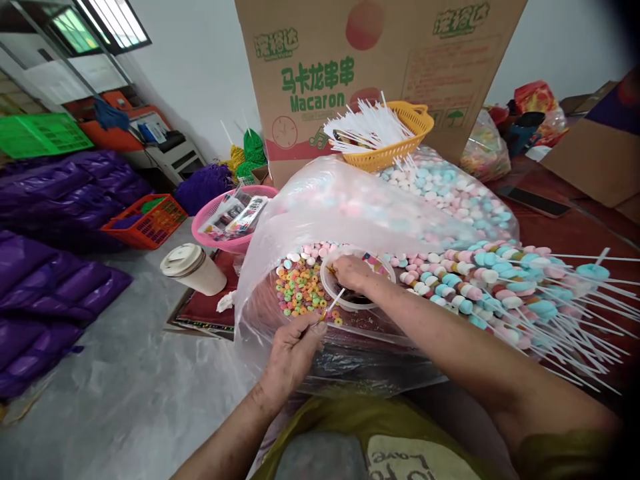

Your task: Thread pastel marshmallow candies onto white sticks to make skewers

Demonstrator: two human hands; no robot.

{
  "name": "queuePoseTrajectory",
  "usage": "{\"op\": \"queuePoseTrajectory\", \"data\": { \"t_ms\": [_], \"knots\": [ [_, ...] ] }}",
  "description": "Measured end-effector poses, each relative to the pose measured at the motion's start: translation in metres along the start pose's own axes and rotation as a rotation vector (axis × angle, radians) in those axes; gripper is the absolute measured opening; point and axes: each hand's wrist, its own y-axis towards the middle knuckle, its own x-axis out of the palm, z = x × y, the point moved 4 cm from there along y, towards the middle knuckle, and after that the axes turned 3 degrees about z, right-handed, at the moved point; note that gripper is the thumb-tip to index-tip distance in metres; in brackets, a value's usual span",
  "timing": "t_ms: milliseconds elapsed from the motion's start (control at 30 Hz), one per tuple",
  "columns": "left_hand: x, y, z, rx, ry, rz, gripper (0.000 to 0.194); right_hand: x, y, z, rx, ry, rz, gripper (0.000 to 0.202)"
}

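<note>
My left hand (pixel 295 347) pinches a white stick (pixel 336 302) between thumb and fingers, and its free end points up toward the tub. A small yellowish bit shows by these fingertips. My right hand (pixel 353 273) reaches into a round white tub (pixel 356 307), its fingers curled down; what they grip is hidden. Dark contents and a colourful patch show inside the tub. Left of it lie small ring-shaped candies (pixel 300 288) in orange, green and yellow. Skewers of pink, white and blue marshmallows (pixel 500 283) are piled to the right, their white sticks pointing right.
Clear plastic sheeting (pixel 310 200) drapes over loose marshmallows (pixel 450 190). Behind stand a yellow basket of white sticks (pixel 415 123) and a large carton (pixel 310 40). At left are a pink basket (pixel 200 230), a lidded cup (pixel 205 277) and purple bags (pixel 40 293).
</note>
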Motion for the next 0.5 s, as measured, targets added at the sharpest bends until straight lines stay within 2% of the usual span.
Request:
{"op": "queuePoseTrajectory", "data": {
  "t_ms": [100, 200, 333, 500],
  "knots": [
    [-0.002, 0.002, 0.0, -0.131, -0.141, 0.038, 0.023, 0.007, 0.007, 0.003, -0.036, -0.005, 0.071, 0.03],
    [-0.002, 0.008, 0.004, -0.181, -0.264, 0.017, 0.024, -0.01, -0.006, 0.007, -0.127, 0.025, 0.168, 0.024],
    [0.007, 0.021, 0.012, -0.203, -0.384, -0.085, 0.024, -0.031, -0.049, 0.012, -0.226, 0.082, 0.259, 0.023],
    [0.034, 0.024, 0.022, -0.206, -0.522, -0.1, 0.024, -0.032, -0.105, 0.009, -0.311, 0.158, 0.338, 0.022]
  ]
}}
